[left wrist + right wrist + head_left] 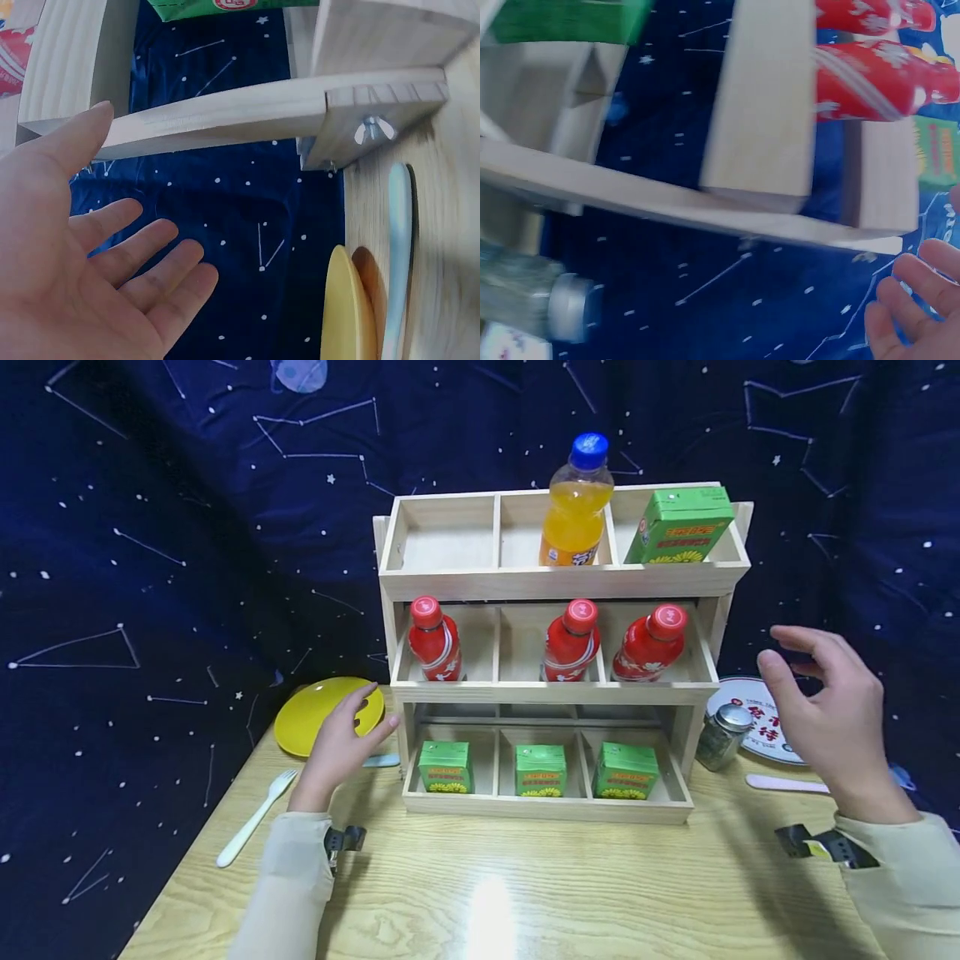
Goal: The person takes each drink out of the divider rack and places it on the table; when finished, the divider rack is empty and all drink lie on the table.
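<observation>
A three-tier wooden rack (547,692) stands between my hands. My left hand (341,743) is beside its lower left side, fingers spread and holding nothing; the left wrist view shows the palm near the side rail. On the right, my right hand (836,718) hovers beside the rack with thumb and fingers apart, empty. An orange soda bottle (577,518) is in the top middle compartment, with a tilted green drink carton (682,527) to its right. Red bottles (435,647), (572,647), (648,647) fill the middle tier's compartments. Each bottom compartment has a small green carton (540,770).
Left of the rack are a yellow plate (300,718), a pale fork (255,822) and a light blue handle (382,761). To the right stand a glass shaker (723,739), a white plate (768,747) with red characters and a pinkish handle (783,783). A dark starry cloth (187,610) hangs behind.
</observation>
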Available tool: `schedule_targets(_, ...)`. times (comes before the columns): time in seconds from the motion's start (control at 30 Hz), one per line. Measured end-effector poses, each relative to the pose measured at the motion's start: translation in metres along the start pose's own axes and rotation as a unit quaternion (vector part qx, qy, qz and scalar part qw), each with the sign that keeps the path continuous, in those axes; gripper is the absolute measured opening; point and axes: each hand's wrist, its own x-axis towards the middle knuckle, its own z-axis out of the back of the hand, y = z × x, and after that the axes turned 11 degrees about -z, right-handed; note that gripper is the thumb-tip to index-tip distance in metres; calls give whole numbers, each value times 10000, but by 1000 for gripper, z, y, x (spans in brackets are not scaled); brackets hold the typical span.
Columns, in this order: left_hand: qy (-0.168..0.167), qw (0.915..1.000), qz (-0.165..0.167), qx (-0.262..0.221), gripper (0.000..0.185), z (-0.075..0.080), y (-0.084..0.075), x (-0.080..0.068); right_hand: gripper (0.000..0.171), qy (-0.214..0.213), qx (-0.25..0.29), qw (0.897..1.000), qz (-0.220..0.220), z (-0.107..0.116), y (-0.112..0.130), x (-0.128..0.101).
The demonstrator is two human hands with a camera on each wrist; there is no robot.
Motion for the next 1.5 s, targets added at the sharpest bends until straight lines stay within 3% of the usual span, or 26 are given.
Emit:
schedule_targets(0.23,-282,9961,-76,-832,71,-5,7,7,38,270,677,9973,-97,-9,36,52)
schedule_targets(0.37,-369,9909,-67,-1293,67,-8,9,11,42,510,707,9959,-235,-17,51,77)
schedule_targets(0.53,-430,9876,-47,-1509,62,-15,9,17,50,886,866,9915,-392,-26,62,105)
schedule_targets(0.83,-559,9831,-136,-1738,49,-29,11,20,56,1697,962,9792,-559,-40,60,126)
schedule_targets(1.03,-552,9825,-157,-1771,47,-30,8,20,55,1990,899,9748,-463,-40,55,130)
schedule_targets(1.2,-553,9821,-174,-1790,48,-31,7,21,47,1695,1152,9782,-338,-42,55,129)
schedule_targets(1.5,-531,9813,-85,-1851,48,-31,4,20,39,563,1531,9866,-57,-41,68,128)
